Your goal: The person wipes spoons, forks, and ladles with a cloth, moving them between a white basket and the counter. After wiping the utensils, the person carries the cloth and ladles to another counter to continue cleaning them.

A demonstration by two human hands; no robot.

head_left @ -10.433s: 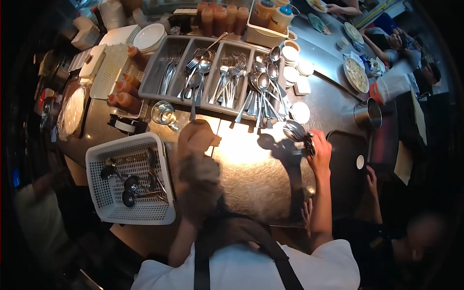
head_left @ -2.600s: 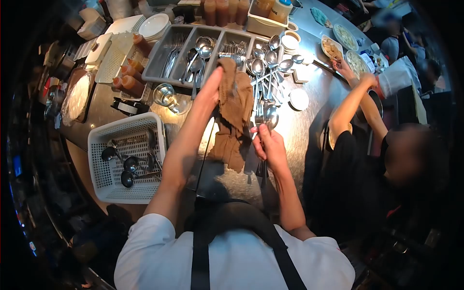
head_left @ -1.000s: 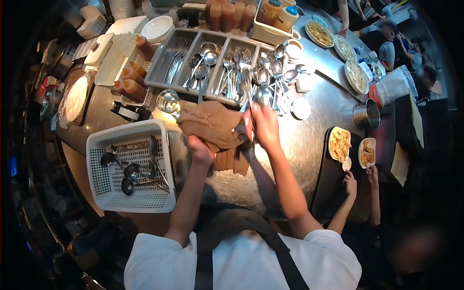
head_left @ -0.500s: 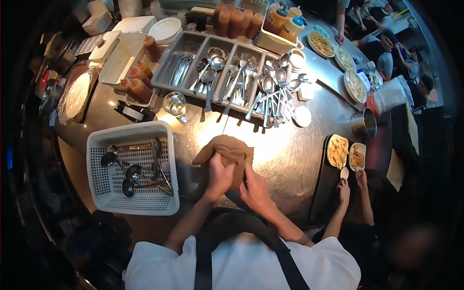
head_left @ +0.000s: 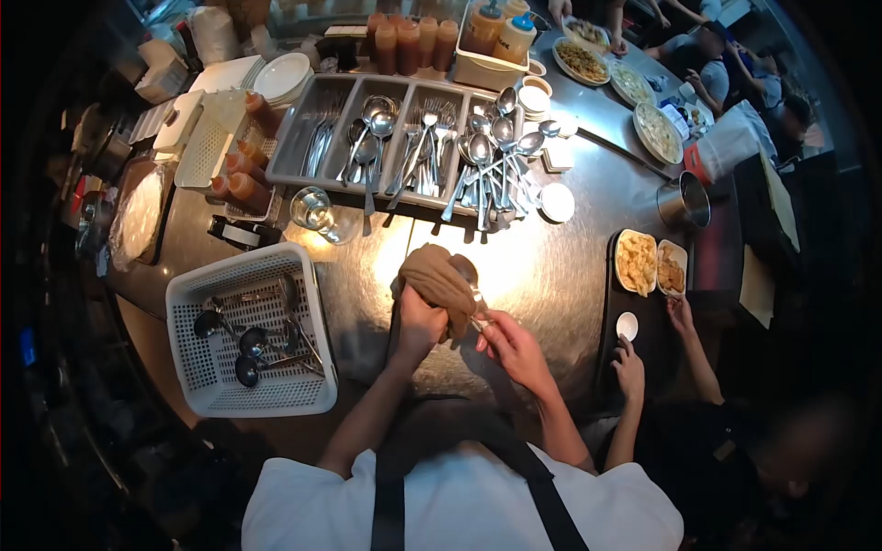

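spoon (head_left: 464, 268): up off the steel counter (head_left: 542, 317), in front of the person's chest, its bowl poking out beside the cloth, handle slanting down to the right hand.
cloth (head_left: 435, 278): brown, bunched up and folded over, lying against the spoon.
left hand (head_left: 421, 326): closed round the cloth from below, knuckles up.
right hand (head_left: 514, 349): thumb and fingers pinched together on the spoon's handle, just beside the cloth.
cutlery tray (head_left: 272, 173): grey, four compartments, beyond the hands; spoons in the second from the left, forks in the third, and a crossed heap of spoons in the rightmost, handles jutting over the near edge.
glass (head_left: 310, 209): clear, near the tray's left front corner.
basket (head_left: 328, 372): white, full of holes, to the left of the hands, with several ladles (head_left: 253, 342) lying in it.
co-worker's hands (head_left: 629, 369): off to the right, one at a small white cup (head_left: 627, 325), the other touching a dish of brown food (head_left: 671, 267).
black tray (head_left: 629, 305): under the cup, with a dish of pale yellow food (head_left: 636, 261) at its far end.
metal pot (head_left: 683, 200): beyond those dishes.
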